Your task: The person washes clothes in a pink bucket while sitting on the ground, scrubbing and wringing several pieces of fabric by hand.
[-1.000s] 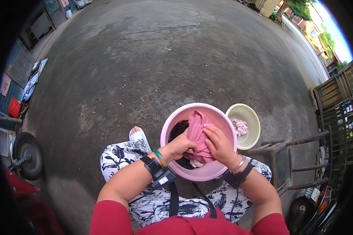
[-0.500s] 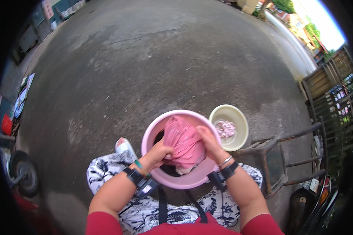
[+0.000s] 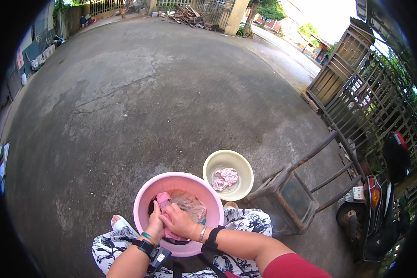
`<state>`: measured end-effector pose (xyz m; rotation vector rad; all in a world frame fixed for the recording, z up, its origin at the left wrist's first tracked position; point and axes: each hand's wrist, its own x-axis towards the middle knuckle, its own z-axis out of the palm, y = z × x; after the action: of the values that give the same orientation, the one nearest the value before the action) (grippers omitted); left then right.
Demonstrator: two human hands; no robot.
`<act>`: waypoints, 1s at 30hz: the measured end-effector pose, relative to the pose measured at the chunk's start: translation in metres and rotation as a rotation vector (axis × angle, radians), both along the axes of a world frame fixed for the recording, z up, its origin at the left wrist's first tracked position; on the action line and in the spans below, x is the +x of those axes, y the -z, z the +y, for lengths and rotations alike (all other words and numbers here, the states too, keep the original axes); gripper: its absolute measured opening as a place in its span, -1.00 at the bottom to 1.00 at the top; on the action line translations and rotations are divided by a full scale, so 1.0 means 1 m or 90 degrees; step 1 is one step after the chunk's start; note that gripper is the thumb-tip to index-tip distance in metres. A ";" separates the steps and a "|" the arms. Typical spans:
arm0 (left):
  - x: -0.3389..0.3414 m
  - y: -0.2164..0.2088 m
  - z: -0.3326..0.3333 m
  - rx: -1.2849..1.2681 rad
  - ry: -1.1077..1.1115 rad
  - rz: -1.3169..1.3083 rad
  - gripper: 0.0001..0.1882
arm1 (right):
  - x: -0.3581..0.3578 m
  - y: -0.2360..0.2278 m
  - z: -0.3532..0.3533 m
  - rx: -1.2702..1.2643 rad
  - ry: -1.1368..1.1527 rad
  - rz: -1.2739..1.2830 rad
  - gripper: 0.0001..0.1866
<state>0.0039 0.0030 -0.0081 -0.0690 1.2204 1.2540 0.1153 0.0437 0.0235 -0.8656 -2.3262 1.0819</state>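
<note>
Between my knees stands a pink plastic basin [image 3: 216, 197] with wet cloth inside. My left hand [image 3: 155, 218] is closed on a bunched pink cloth [image 3: 164, 198] at the basin's left side. My right hand [image 3: 179, 221] lies across it, fingers closed over the same cloth and against the left hand. Part of the pink cloth shows above and below the hands; the rest is hidden under them. A pale, sheer-looking cloth [image 3: 191, 204] lies in the basin to the right. Something dark shows by the left inner wall.
A pale yellow basin [image 3: 248, 170] holding a light pink crumpled cloth [image 3: 225, 179] stands just beyond, to the right. Further right are a worn wooden chair [image 3: 294, 201], a motorbike [image 3: 375, 199] and a slatted fence [image 3: 356, 92]. Concrete ground [image 3: 139, 102] stretches ahead.
My hands were apart, holding the pink cloth spread and raised over the basin. Now they are together, low in the basin, with the cloth bunched. The view has tilted up and turned right.
</note>
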 end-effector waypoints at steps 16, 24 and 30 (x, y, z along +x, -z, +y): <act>0.001 0.003 0.015 0.151 0.136 -0.062 -0.60 | 0.014 0.083 0.052 -0.659 0.108 0.062 -0.68; -0.018 -0.006 0.008 0.152 0.142 -0.071 -0.43 | 0.018 0.029 0.055 -0.708 0.101 0.226 -0.85; -0.001 -0.007 0.003 0.133 0.108 0.042 -0.36 | 0.019 0.069 0.061 -0.303 0.239 0.174 -0.77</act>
<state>0.0031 0.0057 -0.0010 0.2264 1.1204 1.2350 0.1343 0.1048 -0.0456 -1.1790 -1.6218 1.4940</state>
